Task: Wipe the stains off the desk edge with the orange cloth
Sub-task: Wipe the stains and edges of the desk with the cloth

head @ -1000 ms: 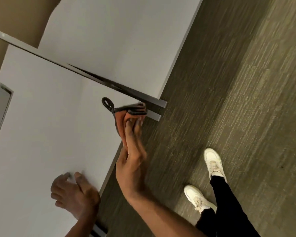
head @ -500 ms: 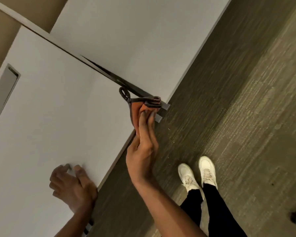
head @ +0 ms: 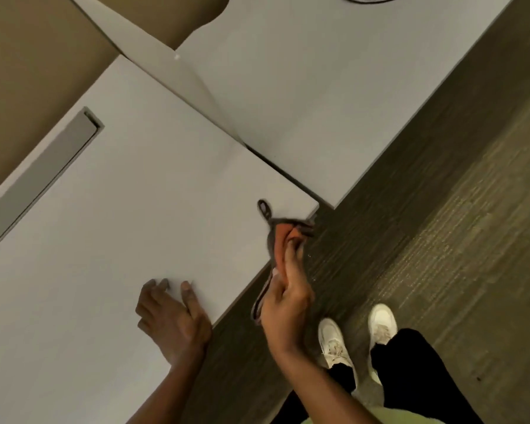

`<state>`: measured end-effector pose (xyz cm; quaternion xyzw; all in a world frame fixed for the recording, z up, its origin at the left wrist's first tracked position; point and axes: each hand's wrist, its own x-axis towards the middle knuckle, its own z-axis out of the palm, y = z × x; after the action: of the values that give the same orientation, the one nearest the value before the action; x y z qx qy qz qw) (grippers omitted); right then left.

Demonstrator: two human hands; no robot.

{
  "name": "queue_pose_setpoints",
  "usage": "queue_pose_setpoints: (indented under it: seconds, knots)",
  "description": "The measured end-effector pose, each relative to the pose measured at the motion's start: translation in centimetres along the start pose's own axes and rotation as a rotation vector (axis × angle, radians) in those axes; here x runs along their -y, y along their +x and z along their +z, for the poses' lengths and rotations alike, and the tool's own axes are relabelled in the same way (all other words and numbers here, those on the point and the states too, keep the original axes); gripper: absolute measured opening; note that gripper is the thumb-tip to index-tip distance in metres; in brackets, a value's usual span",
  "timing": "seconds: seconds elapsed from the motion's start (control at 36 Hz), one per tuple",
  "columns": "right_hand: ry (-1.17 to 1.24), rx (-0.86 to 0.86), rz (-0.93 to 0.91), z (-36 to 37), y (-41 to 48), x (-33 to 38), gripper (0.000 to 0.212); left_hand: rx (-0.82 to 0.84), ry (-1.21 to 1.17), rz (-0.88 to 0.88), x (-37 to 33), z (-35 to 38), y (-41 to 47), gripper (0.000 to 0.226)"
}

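The orange cloth (head: 280,240), with dark trim and a dark hanging loop, is folded over the front edge of the white desk (head: 141,185) close to its right corner. My right hand (head: 288,295) grips the cloth, fingers pressed along the desk's edge from the floor side. My left hand (head: 172,313) rests flat on the desktop near that edge, fingers spread, holding nothing. No stains are visible at this size.
A second white desk (head: 318,87) adjoins at the back right, split off by a narrow dark gap. A grey recessed cable flap (head: 40,179) lies at the desk's left. Carpet (head: 441,224) and my white shoes (head: 334,344) are on the right.
The view has swung and pulled back, showing more desk. My right hand with the cloth stays at the edge near the corner. My left hand keeps its place on the desktop.
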<state>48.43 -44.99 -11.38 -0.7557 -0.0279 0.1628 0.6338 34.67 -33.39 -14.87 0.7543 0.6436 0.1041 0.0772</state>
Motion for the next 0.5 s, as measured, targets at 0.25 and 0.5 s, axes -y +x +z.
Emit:
queue_pose_setpoints:
  seconds: [0.25,0.5]
  knots:
    - [-0.114,0.024,-0.224,-2.0,4.6,-2.0,0.065,-0.039,-0.002,-0.002,0.2,0.4,0.1,0.048]
    - [-0.006,0.373,-0.131,-8.1,5.2,-4.3,0.065,-0.013,0.079,-0.065,-1.7,0.0,-0.2,0.06]
